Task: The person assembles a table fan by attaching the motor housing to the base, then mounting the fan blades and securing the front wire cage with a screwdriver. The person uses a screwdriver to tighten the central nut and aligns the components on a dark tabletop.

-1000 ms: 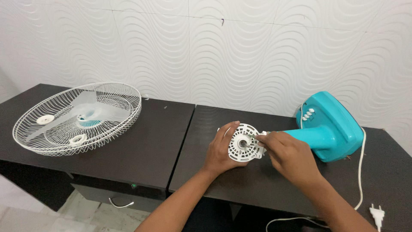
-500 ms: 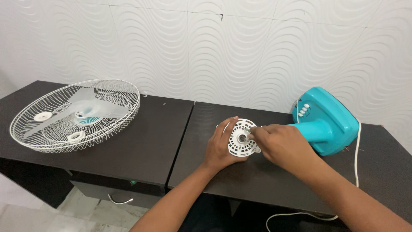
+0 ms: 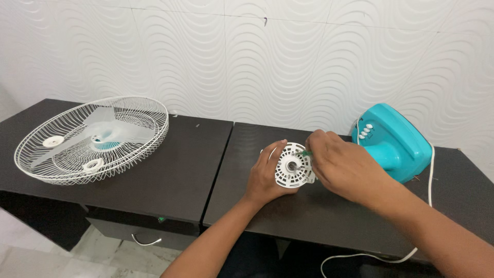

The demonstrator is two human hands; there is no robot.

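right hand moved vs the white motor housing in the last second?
Yes. The right hand has shifted up along the white motor housing, from its right edge to its upper right rim; the left hand steadies it.

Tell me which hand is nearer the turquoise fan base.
Right. The right hand lies just beside the fan base; the left hand sits farther away, behind the white motor cover.

Two dark tables (image 3: 180, 175) stand edge to edge, carrying a white fan grille (image 3: 92, 139) and a teal fan (image 3: 396, 146).

Fan neck (image 3: 383, 154) behind right hand (image 3: 342, 167)
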